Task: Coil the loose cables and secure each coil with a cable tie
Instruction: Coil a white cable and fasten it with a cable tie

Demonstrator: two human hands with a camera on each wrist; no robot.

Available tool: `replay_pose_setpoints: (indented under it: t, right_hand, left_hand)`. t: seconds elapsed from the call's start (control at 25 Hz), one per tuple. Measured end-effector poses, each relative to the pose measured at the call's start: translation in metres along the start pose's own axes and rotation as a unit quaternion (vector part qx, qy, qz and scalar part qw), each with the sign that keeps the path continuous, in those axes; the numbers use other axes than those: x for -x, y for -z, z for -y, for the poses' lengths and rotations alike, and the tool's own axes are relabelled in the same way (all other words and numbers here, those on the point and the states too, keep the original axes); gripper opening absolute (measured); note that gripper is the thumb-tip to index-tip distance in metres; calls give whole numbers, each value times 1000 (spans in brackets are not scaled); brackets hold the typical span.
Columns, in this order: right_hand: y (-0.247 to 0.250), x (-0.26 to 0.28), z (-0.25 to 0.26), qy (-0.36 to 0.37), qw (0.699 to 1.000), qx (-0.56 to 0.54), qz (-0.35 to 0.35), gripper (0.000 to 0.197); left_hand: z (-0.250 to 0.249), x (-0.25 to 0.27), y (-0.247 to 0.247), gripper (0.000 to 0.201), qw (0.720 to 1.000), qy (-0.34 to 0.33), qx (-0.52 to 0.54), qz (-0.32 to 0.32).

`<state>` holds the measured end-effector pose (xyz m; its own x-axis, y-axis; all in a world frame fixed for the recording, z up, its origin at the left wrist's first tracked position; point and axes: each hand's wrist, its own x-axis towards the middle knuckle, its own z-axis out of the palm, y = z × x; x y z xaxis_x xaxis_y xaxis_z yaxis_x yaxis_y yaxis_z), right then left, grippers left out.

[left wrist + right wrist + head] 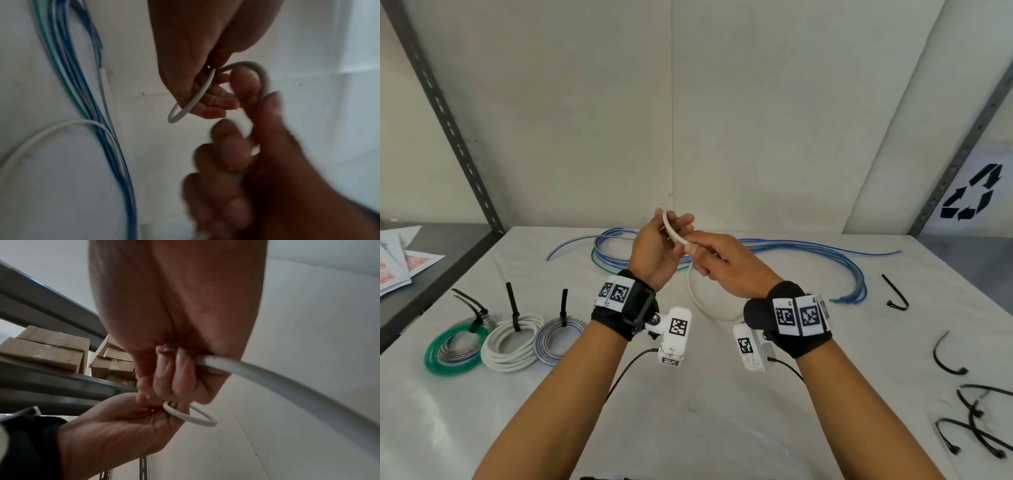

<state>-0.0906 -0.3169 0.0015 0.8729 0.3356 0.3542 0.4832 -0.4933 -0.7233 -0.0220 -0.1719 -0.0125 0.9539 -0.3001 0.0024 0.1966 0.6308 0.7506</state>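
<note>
White cable (pixel 674 231) end is pinched in my left hand (pixel 654 253) while my right hand (pixel 726 267) grips it just beside, both raised above the table (pixel 688 411); the rest droops under my right palm. I'd guess first loop: keep turns even, matching the tied coils (pixel 510 339) off my left wrist.

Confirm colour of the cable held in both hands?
White cable; clearest in the head view.

Black wrist straps (pixel 619 308) with white coded tags
</note>
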Motion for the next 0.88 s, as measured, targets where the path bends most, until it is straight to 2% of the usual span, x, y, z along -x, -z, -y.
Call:
replay_pose_setpoints:
  t: [0.12,0.2,0.36,0.44,0.6,0.88]
  right_hand:
    - [4,4,-2,-25,998,10,60,25]
    - [6,5,-3,-42,996,13,84,26]
    - [13,7,-7,-76,993,58,69,32]
    - [20,10,-8,-94,990,65,81,35]
    - [18,9,2,-104,976,94,167,34]
    - [10,5,0,-115,963,119,211,32]
  left_hand:
    - [-12,9,-6,33,993,21,119,12]
    - [-17,14,-9,31,991,30,126,44]
    - [-29,17,-1,33,986,36,117,113]
    - [-31,15,-1,33,986,27,130,105]
    - [-25,11,3,33,989,-16,145,35]
    - [-27,4,20,33,979,-34,202,16]
